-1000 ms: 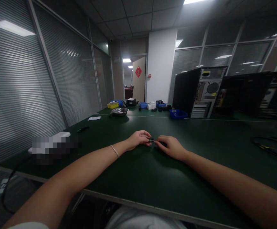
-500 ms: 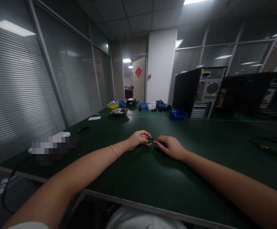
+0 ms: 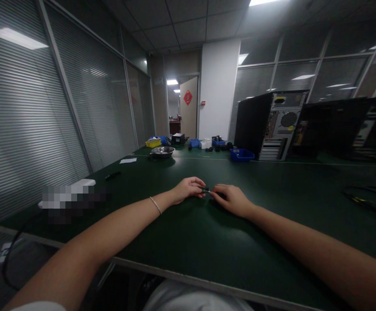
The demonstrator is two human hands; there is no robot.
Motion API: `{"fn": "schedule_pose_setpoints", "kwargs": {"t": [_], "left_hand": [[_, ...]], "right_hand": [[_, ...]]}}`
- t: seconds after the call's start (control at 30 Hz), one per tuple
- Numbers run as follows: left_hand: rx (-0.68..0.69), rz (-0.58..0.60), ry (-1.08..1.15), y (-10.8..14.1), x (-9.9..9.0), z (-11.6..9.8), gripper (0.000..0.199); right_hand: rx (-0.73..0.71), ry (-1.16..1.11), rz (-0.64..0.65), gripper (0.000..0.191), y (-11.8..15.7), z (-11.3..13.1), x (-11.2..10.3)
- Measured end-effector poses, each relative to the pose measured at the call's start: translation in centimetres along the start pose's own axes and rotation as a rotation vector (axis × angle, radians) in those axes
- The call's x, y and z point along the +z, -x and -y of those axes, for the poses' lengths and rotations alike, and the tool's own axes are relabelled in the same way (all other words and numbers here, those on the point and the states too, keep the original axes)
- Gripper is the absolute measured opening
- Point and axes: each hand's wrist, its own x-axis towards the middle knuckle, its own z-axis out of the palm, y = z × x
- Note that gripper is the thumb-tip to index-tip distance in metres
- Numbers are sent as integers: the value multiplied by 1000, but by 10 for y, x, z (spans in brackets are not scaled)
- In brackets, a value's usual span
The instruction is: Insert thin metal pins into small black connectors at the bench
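Over the middle of the green table [image 3: 188, 242], my left hand [image 3: 190, 189] is closed on a small dark green part [image 3: 204, 189], pinched between thumb and fingers. My right hand [image 3: 231, 198] is just to the right, its fingers closed round a thin tool whose light metal tip [image 3: 208, 191] meets the small part. Most of the tool is hidden under the right fingers. A light bracelet [image 3: 156, 205] circles my left wrist.
At the back stand a metal bowl [image 3: 162, 151], a blue tray [image 3: 241, 155], a yellow tray [image 3: 153, 142] and a computer case [image 3: 270, 125]. Black cables [image 3: 372, 201] lie at right; a dark green object [image 3: 112, 175] and white paper [image 3: 128, 160] lie at left.
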Motion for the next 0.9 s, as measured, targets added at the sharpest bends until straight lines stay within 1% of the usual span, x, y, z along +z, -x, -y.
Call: {"fn": "schedule_pose_setpoints", "kwargs": {"t": [0.23, 0.5, 0.9], "left_hand": [[-8, -4, -5, 0, 0, -1, 27], [1, -4, -34, 0, -2, 0, 27], [11, 7, -45, -1, -4, 2, 31]], "right_hand": [[-16, -2, -9, 28, 0, 0, 0], [-3, 7, -5, 26, 0, 0, 0], [47, 14, -12, 27, -1, -1, 1]]}}
